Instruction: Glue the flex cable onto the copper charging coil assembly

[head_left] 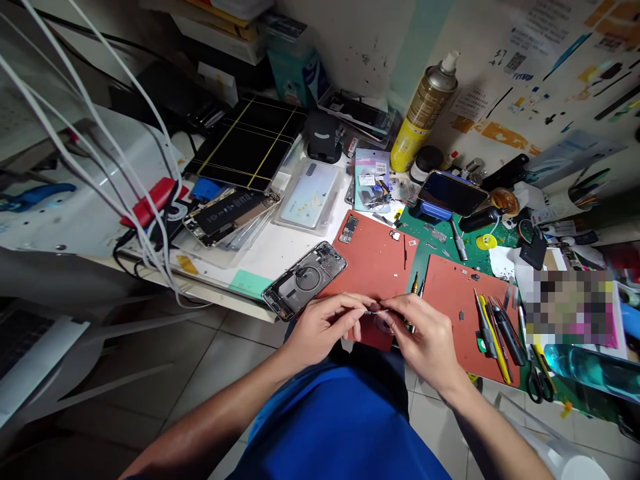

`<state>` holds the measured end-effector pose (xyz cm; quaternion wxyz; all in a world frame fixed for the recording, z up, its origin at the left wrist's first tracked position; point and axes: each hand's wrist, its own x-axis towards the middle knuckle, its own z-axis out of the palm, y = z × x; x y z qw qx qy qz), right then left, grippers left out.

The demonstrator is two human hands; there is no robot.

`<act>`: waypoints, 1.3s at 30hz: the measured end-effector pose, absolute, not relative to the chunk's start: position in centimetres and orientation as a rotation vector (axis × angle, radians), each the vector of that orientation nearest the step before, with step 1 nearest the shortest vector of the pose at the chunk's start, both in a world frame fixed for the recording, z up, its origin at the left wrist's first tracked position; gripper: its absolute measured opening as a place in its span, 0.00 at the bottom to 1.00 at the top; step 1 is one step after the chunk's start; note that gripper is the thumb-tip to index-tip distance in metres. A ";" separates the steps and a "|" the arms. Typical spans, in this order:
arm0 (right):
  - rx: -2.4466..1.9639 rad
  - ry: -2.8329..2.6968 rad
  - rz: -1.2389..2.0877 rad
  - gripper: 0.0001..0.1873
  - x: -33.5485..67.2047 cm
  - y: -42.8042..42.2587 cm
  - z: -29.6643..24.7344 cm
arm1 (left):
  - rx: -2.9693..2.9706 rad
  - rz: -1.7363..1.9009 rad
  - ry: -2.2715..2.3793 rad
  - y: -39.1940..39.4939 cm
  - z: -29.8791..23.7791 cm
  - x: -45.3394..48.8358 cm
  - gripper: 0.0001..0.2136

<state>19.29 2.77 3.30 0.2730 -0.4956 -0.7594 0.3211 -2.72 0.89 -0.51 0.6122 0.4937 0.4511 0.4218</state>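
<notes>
My left hand point(325, 327) and my right hand point(425, 337) meet over the near edge of a red work mat point(373, 263). Both pinch a tiny part point(376, 311) between their fingertips; it is too small to name. A thin tool with a yellow handle point(415, 283) rises from my right hand's grip. Just left of my left hand lies an opened phone housing point(304, 279), inside up, with a round coil at its middle. A small circuit board point(349, 229) rests at the far corner of the red mat.
A second red mat point(457, 300) at right carries screwdrivers and tweezers point(497, 330), with scissors point(537, 380) beside them. Farther back stand a spray can point(425, 110), a phone on a blue holder point(451, 193), another opened phone point(227, 215) and white cables point(120, 153).
</notes>
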 end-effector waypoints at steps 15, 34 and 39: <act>-1.624 -2.237 0.497 0.17 21.6 7.9 0.3 | 0.664 0.792 1.258 1.4 -1.0 -1.2 0.15; -1.645 -2.462 0.452 0.17 21.4 8.6 -0.4 | 0.662 0.782 1.257 2.4 -0.6 -0.8 0.14; -1.597 -2.472 0.453 0.18 22.1 8.4 0.8 | 0.672 0.786 1.258 2.3 -0.6 -0.8 0.14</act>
